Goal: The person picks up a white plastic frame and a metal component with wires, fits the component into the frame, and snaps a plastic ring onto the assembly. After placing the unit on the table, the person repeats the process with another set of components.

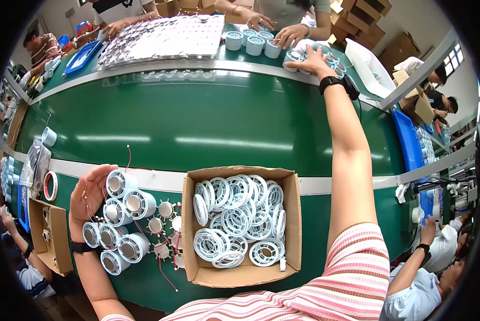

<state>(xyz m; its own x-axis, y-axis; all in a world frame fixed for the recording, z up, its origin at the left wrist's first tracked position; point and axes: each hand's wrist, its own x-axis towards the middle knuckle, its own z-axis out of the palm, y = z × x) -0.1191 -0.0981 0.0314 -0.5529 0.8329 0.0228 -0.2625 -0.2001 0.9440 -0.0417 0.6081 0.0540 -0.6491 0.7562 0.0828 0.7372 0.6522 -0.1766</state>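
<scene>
My left hand (90, 193) curves, fingers extended and holding nothing, along the left side of a cluster of light-blue round housings (139, 204). They have metal discs in their ends, and thin red wires run among them. Across the green surface, my right hand (316, 62) reaches far out with fingers spread. Its thumb and forefinger lie around a pale round housing (294, 56); whether they grip it is unclear. Between my arms stands an open cardboard box (296, 230) full of light-blue slotted rings (235, 220). Small round metal parts with wires (166, 209) lie left of the box.
Opposite, another person's hands (291, 36) touch several light-blue housings (255, 45). A large white tray of parts (162, 40) lies far left of them. Metal rails (352, 183) border the green belt (197, 123). A tape roll (51, 185) and small cardboard box (63, 241) sit at left.
</scene>
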